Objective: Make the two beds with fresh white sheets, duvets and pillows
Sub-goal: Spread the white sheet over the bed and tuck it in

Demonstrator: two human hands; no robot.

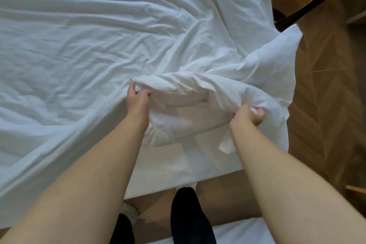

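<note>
At corner of bed (164, 174): left hand (138, 98) pinches fold of bunched duvet (184, 89), right hand (247, 116) clenches its edge. Likely step: spreading duvet. Next: pull corner square, smooth.

A bunched duvet (198, 89) crowds the bed (168, 174) corner; wooden floor (326, 105) lies open to its right.

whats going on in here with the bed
A person stands at the side of a bed, and both hands grip a bunched white bedding near its corner: the left hand pinches one fold and the right hand clutches another. The white sheet spread over the rest of the bed is creased, so it is not made yet. The edge of a second bed shows by the person's legs.
</note>
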